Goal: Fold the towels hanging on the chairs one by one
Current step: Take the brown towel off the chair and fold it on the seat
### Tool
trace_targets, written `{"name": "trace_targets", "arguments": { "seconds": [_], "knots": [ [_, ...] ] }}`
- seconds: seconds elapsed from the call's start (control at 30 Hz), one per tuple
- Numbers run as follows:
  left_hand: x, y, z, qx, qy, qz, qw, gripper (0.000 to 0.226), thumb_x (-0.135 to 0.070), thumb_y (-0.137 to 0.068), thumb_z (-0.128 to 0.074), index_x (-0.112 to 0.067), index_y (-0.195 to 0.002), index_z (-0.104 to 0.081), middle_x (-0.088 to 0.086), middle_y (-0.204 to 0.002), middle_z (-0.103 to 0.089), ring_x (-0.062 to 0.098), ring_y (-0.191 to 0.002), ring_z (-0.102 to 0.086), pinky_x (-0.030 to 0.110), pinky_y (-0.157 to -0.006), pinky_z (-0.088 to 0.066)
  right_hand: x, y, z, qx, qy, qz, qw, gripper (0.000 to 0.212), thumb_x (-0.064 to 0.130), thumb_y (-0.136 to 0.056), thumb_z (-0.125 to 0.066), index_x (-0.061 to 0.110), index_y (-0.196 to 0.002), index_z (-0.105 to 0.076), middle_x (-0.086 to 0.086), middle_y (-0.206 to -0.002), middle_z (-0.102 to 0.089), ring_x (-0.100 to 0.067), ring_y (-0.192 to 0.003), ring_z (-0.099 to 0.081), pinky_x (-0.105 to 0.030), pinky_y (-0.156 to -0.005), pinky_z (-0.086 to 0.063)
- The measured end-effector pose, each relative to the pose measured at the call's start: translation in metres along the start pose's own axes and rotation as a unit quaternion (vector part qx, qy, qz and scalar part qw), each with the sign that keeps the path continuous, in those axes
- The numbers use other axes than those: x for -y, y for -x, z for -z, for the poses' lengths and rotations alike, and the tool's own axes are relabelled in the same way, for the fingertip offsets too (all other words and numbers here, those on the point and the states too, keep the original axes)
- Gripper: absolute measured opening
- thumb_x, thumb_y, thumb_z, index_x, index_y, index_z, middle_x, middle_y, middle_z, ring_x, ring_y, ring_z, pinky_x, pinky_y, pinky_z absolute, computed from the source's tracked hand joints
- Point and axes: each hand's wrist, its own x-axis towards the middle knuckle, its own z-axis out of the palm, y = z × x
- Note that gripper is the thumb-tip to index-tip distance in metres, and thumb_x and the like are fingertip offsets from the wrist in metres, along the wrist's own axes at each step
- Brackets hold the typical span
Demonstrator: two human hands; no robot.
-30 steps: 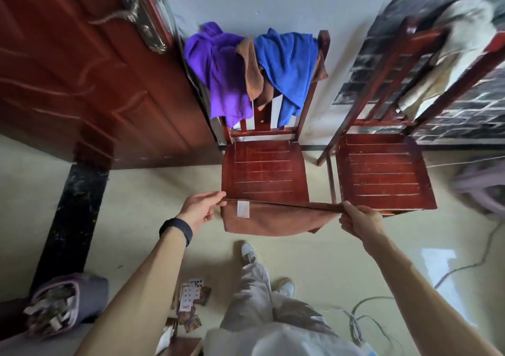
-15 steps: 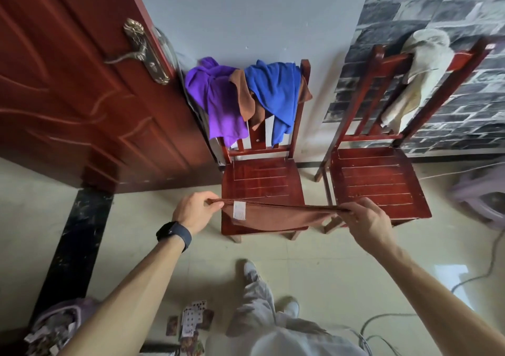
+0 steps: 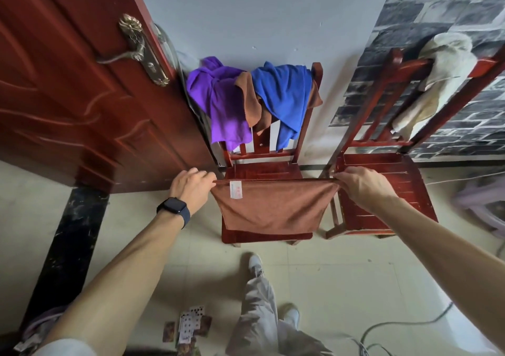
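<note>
— Holding up the brown towel, spreading it wide over the chair seat.
— Pinching it how?
— Pinching both top corners, left hand and right hand.
— Hanging behind?
— Purple towel, blue towel, draping over the chair back.

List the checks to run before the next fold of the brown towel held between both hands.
1. Left hand pinches one top corner: ok.
2. Right hand pinches the other top corner: ok.
3. Top edge of brown towel stretched straight: ok.
4. Its layers lined up at the bottom: cannot tell.
5. Its lower edge touching the chair seat: cannot tell.
6. Purple towel, blue towel and cream towel hang unfolded on chair backs: ok.
</note>
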Motion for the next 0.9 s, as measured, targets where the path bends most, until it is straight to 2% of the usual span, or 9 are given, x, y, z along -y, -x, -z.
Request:
{"name": "trace_targets", "arguments": {
  "seconds": [0.13, 0.37, 0.57, 0.7, 0.83, 0.9],
  "knots": [
    [0.021, -0.043, -0.012, 0.028, 0.005, 0.033, 0.999, 0.010, -0.024, -0.087, -0.070, -0.014, -0.085, -0.071, 0.004, -0.078, -0.069, 0.031, -0.080, -0.062, 0.038, -0.066, -0.048, -0.001, -0.055, -0.002, 0.049, 0.036, -0.026, 0.998, 0.022, 0.025, -0.100, -0.053, 0.018, -0.114, -0.069, -0.005, -0.099, -0.068, -0.032, -0.094, -0.067, -0.041, -0.075, -0.058],
    [0.042, -0.088, -0.039, 0.030, 0.036, 0.058, 0.997, 0.005, -0.019, -0.083, -0.073, -0.017, -0.088, -0.072, 0.006, -0.081, -0.070, 0.032, -0.082, -0.061, 0.038, -0.069, -0.047, -0.002, -0.105, -0.018, 0.028, 0.040, -0.086, 0.995, 0.016, 0.021, -0.096, -0.057, 0.014, -0.104, -0.069, -0.008, -0.092, -0.064, -0.035, -0.089, -0.064, -0.038, -0.064, -0.050],
    [0.041, -0.077, -0.072, 0.031, 0.018, 0.036, 0.999, 0.013, -0.011, -0.070, -0.081, -0.017, -0.078, -0.073, 0.003, -0.071, -0.068, 0.031, -0.070, -0.061, 0.035, -0.059, -0.047, -0.002, -0.098, -0.060, 0.023, -0.012, -0.117, 0.993, 0.018, 0.022, -0.098, -0.057, 0.010, -0.100, -0.071, -0.010, -0.094, -0.064, -0.034, -0.087, -0.056, -0.041, -0.064, -0.051],
    [0.026, -0.041, -0.113, 0.096, -0.024, -0.003, 0.995, 0.021, -0.007, -0.059, -0.083, -0.018, -0.071, -0.070, 0.000, -0.066, -0.066, 0.028, -0.068, -0.060, 0.033, -0.059, -0.046, -0.001, -0.069, -0.117, 0.103, 0.012, -0.131, 0.986, 0.019, 0.030, -0.093, -0.066, 0.012, -0.096, -0.071, -0.005, -0.095, -0.065, -0.028, -0.093, -0.056, -0.040, -0.073, -0.054],
    [0.002, 0.010, -0.161, 0.184, -0.034, 0.006, 0.982, 0.021, -0.008, -0.057, -0.082, -0.019, -0.066, -0.067, -0.002, -0.061, -0.063, 0.027, -0.063, -0.060, 0.032, -0.058, -0.043, 0.004, -0.025, -0.186, 0.134, -0.022, -0.153, 0.979, 0.013, 0.017, -0.089, -0.067, 0.011, -0.098, -0.076, -0.009, -0.095, -0.069, -0.036, -0.094, -0.061, -0.044, -0.075, -0.054],
    [-0.011, 0.035, -0.186, 0.229, -0.034, 0.009, 0.973, 0.024, -0.005, -0.052, -0.082, -0.020, -0.063, -0.067, -0.002, -0.057, -0.062, 0.026, -0.060, -0.060, 0.032, -0.056, -0.044, 0.008, -0.003, -0.217, 0.168, -0.034, -0.164, 0.971, 0.014, 0.019, -0.089, -0.070, 0.013, -0.099, -0.076, -0.008, -0.098, -0.071, -0.036, -0.098, -0.062, -0.043, -0.077, -0.054]
  ]
}}
